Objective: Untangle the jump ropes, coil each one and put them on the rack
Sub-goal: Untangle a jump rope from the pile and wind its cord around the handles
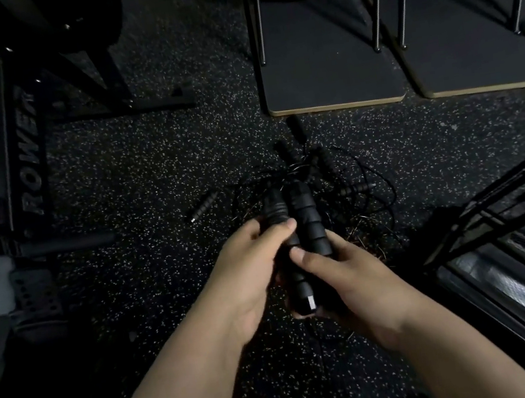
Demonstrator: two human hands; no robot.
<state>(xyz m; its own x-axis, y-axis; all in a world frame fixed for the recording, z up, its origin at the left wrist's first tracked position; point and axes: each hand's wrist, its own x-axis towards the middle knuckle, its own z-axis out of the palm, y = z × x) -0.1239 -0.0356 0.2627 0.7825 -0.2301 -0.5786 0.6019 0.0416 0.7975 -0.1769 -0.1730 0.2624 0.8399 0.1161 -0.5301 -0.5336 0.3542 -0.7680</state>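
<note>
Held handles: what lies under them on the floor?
Under the handles, gripped by the left hand and right hand, lies a tangle of cords with loose handles on the speckled floor. The hands cover the tangle's near part.

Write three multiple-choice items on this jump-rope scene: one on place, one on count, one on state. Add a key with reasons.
1. Where does the tangled rope pile lie?
A. on the speckled floor
B. on a bench
C. on the rack

2. How many handles are held?
A. none
B. two
C. five

3. What are the left hand and right hand doing?
A. hanging idle
B. pressing flat on the floor
C. gripping the handles

Key: 1 A, the cords spread over the floor beyond the hands. 2 B, two ribbed black grips sit side by side. 3 C, fingers and thumbs curl round them.
</note>
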